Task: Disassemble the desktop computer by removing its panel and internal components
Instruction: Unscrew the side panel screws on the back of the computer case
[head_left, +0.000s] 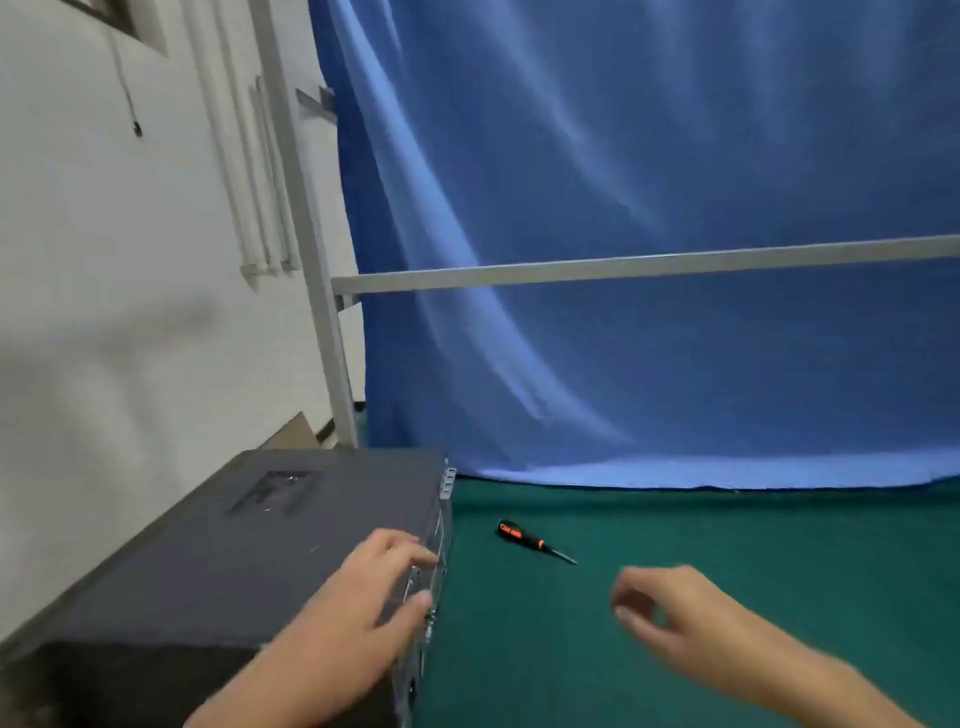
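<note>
The left hand's fingers (415, 558) lie spread and fairly straight on the top panel (291, 499) of the desktop computer (208, 561), their tips at its right edge where the bare metal frame shows. The left hand (358, 597) rests flat on it. The right hand (670, 613) hovers over the green surface (753, 545) to the right. Its fingers (626, 613) are loosely curled with nothing visible between them, though blur softens the view.

The computer lies on its side at the near left of the surface. Judged by its steel shell, it will be heavy and stiff and will not slide easily on the cloth. The painted panel looks smooth, so a flat palm may slip. The better hold is probably the right edge lip, though its sheet-metal edges may be sharp. A screwdriver (524, 538) lies just right of the case, apart from both hands.
</note>
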